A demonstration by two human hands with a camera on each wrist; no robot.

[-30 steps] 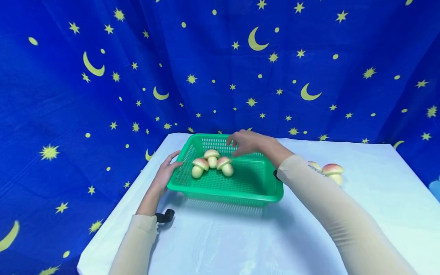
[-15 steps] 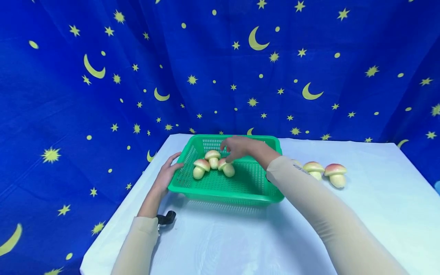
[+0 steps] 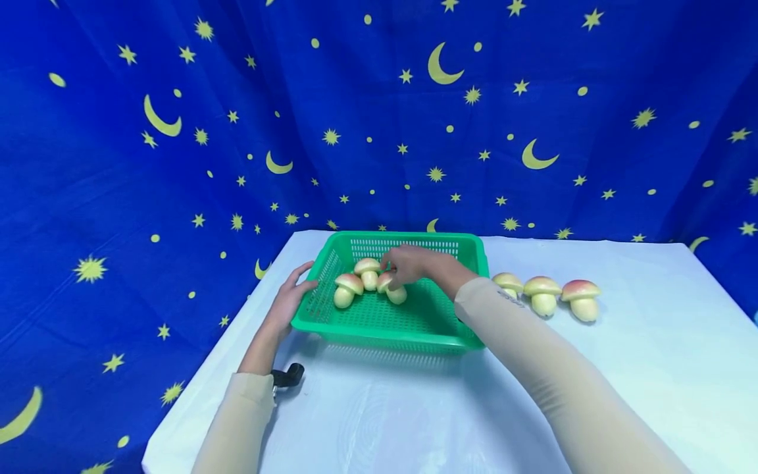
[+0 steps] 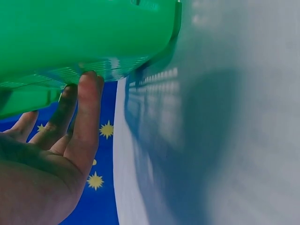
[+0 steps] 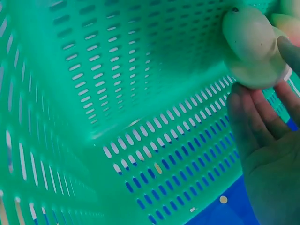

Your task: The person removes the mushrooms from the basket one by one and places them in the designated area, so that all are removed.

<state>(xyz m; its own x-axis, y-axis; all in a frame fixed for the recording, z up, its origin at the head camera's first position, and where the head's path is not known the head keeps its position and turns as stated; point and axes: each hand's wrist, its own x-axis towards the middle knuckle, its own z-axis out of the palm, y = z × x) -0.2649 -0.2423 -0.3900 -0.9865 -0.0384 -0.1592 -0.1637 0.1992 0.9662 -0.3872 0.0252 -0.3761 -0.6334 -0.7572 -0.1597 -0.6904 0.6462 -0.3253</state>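
One mushroom (image 3: 397,295) lay inside the basket (image 3: 385,334), right of two others, its long axis slanting: the stem pointed toward the basket's near right corner, the cap toward its far left. The right hand (image 3: 411,263) had thumb and fingers closed around its cap, a narrow grip from above. The stem's end bore a small dark dot in the right wrist view.

The left mushroom (image 3: 348,289) pointed its stem toward the basket's near left corner; the middle mushroom (image 3: 368,273), set farther back, aimed its stem at the basket's near side.

The left hand (image 3: 288,299) was at the basket's left end, fingers spread and nearly straight, touching it.

Lettering ran along the right sleeve (image 3: 545,355), right of the basket, too small to read.

Three more mushrooms (image 3: 543,295) stood in a row on the table (image 3: 385,408), right of the basket, caps on the far side, stems toward the near side; the sleeve partly covered the one nearest the basket. That made six mushrooms, three in the one basket and three outside it.
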